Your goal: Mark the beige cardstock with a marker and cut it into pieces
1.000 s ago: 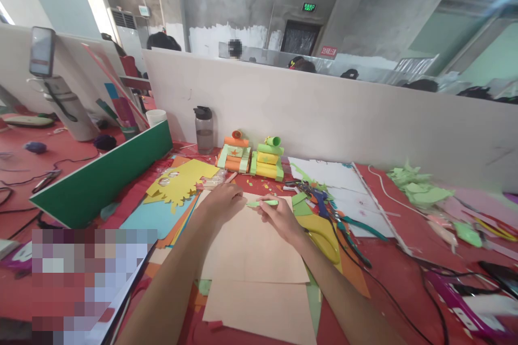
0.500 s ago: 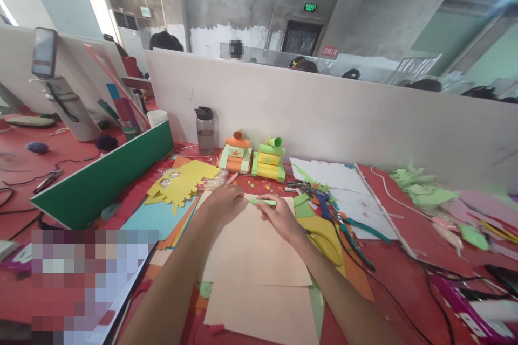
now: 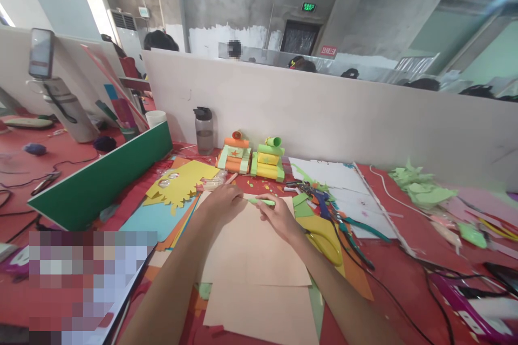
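My right hand is closed around a slim light green pen-like tool, whose narrow end points left towards my other hand. I cannot make out its exact kind. My left hand rests at the upper left of the paper, fingers bent and pressed together; what they hold, if anything, is hidden. Beneath both hands lies a sheet of pale peach paper, and another peach sheet sticks out below it. Beyond the hands stand two paper models, one orange and green, the other yellow and green.
Yellow cut paper and blue sheets lie left, before a green divider. Yellow-handled scissors, teal-handled pliers and a black cable lie right. A water bottle stands by the white partition.
The view has shifted very slightly. Both hands and the light green tool stay in nearly the same place on the paper.
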Demonstrator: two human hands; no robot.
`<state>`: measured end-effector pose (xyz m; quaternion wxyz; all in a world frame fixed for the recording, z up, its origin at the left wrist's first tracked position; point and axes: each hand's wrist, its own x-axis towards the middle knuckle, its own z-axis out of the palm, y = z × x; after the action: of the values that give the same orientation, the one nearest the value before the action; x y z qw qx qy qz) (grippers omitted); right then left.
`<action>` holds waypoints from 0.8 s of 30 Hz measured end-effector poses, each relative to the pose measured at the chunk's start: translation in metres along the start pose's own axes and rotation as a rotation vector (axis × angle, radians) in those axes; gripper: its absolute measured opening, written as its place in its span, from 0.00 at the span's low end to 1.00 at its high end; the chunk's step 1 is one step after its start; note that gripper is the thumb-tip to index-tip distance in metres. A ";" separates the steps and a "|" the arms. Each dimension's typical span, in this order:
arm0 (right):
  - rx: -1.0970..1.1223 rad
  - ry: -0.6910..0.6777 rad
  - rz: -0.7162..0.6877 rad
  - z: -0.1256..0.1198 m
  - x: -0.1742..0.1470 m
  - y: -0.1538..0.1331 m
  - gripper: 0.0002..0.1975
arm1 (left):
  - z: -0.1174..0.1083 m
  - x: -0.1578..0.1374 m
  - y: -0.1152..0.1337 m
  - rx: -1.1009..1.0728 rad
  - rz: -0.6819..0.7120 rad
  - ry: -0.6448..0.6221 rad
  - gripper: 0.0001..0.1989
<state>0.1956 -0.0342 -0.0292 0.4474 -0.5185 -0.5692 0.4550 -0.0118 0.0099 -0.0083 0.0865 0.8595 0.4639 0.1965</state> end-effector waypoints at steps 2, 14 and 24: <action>-0.009 0.001 -0.001 0.000 0.000 -0.001 0.19 | 0.001 -0.001 0.001 0.005 -0.012 0.005 0.11; 0.109 0.012 0.010 0.000 0.002 0.014 0.15 | -0.001 -0.001 0.004 0.028 -0.041 -0.010 0.10; 0.153 -0.013 0.036 -0.001 0.000 0.012 0.12 | -0.001 -0.002 0.005 0.034 -0.055 -0.026 0.11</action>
<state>0.1985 -0.0331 -0.0409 0.4736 -0.4899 -0.5264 0.5086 -0.0092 0.0051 -0.0062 0.0834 0.8501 0.4896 0.1752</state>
